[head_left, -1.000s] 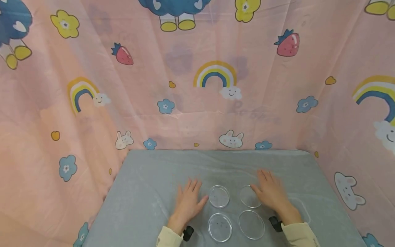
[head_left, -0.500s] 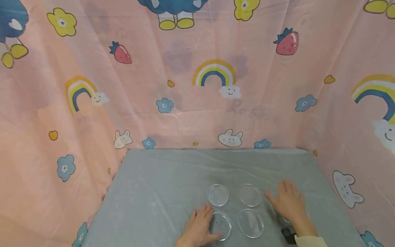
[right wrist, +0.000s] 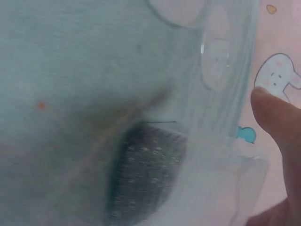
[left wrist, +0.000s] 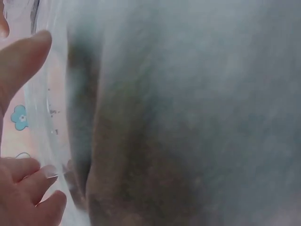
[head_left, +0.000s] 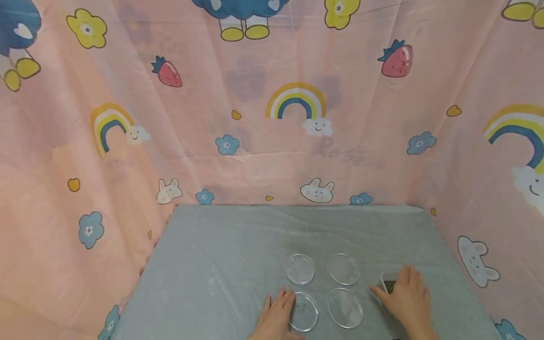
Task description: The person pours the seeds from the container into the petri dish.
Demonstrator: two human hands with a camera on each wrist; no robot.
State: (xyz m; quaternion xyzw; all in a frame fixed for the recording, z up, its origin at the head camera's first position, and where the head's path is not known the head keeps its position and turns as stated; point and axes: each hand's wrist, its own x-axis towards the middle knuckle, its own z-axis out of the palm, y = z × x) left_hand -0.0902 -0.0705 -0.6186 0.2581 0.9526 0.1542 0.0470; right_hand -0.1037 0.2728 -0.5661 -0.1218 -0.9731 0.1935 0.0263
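Observation:
Several clear round dishes stand in two rows on the grey cloth. My left hand (head_left: 274, 317) is at the left side of the near-left dish (head_left: 304, 312), fingers extended by its rim; whether they touch it I cannot tell. Tiny dark specks show in that dish. In the left wrist view the thumb (left wrist: 23, 63) and fingers stand apart. Over at the right, my right hand (head_left: 408, 297) is spread above a clear plastic tub (head_left: 384, 276) of dark grains (right wrist: 148, 169), covering much of it. Its thumb (right wrist: 277, 113) stands off the tub in the right wrist view.
The far-left dish (head_left: 301, 270), far-right dish (head_left: 344, 269) and near-right dish (head_left: 345, 308) lie between the hands. Grey cloth (head_left: 204, 264) covers the table, and a pink patterned curtain (head_left: 255, 165) hangs behind and at both sides.
Both hands have drawn back toward the person. The left moved from beside the far-left dish to the near-left one; the right moved from the far-right dish over to the tub.

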